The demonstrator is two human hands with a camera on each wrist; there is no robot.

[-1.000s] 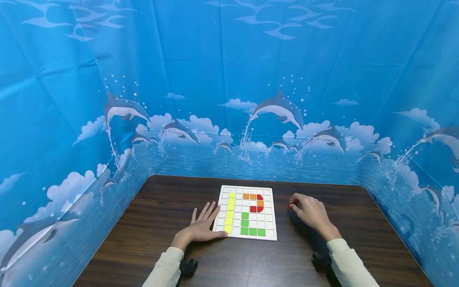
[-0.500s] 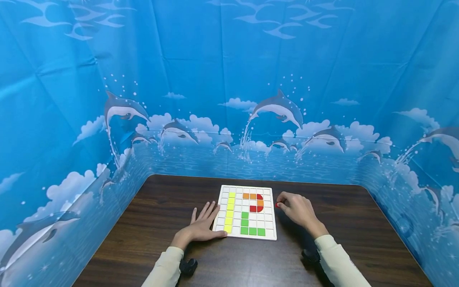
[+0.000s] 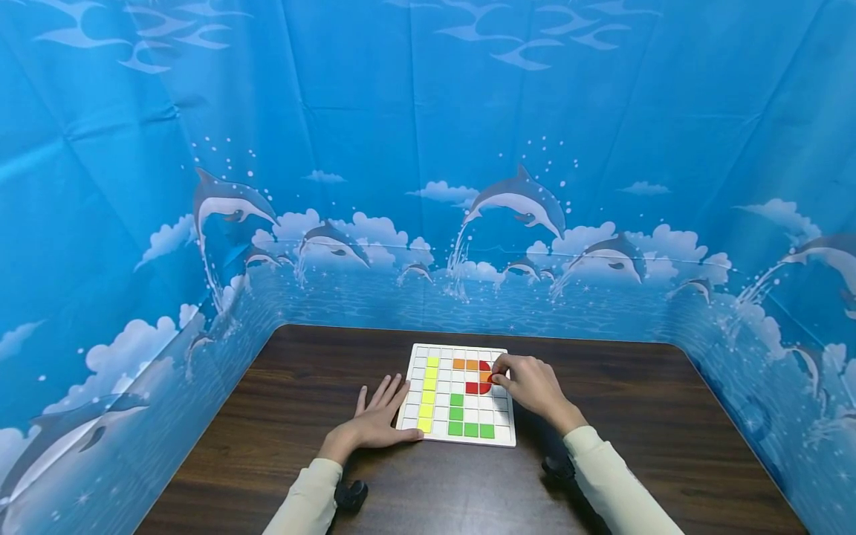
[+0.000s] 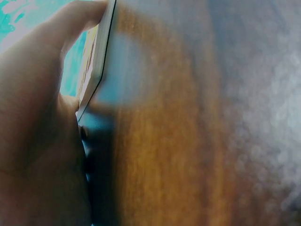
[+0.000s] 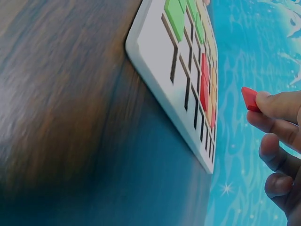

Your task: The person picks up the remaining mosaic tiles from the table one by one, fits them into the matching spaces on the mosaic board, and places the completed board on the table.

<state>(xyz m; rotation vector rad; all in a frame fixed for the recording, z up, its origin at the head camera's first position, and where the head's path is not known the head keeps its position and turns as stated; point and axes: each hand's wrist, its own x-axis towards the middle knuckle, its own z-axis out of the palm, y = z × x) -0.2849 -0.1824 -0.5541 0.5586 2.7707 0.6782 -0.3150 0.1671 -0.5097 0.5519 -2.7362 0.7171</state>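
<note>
A white grid board (image 3: 438, 353) lies on the brown table. Yellow tiles (image 3: 428, 397) form a column on its left, green tiles (image 3: 456, 416) an L shape at the front. Orange tiles (image 3: 459, 365) and red tiles (image 3: 472, 388) sit in its upper right part. My left hand (image 3: 376, 423) rests spread at the board's left edge, thumb at the near corner. Between thumb and forefinger, my right hand (image 3: 531, 383) pinches a small red tile (image 5: 250, 99), held above the board's right side. In the right wrist view the other fingers are loosely bent.
The dark wooden table (image 3: 301, 371) extends around the board on all sides. A blue curtain (image 3: 374, 148) printed with dolphins rises behind the table and along both sides. Both wrists carry small black devices near the cuffs.
My right hand has moved left with the red tile, from the bare table beside the board to over its right side. The left hand and the board have stayed in place.
</note>
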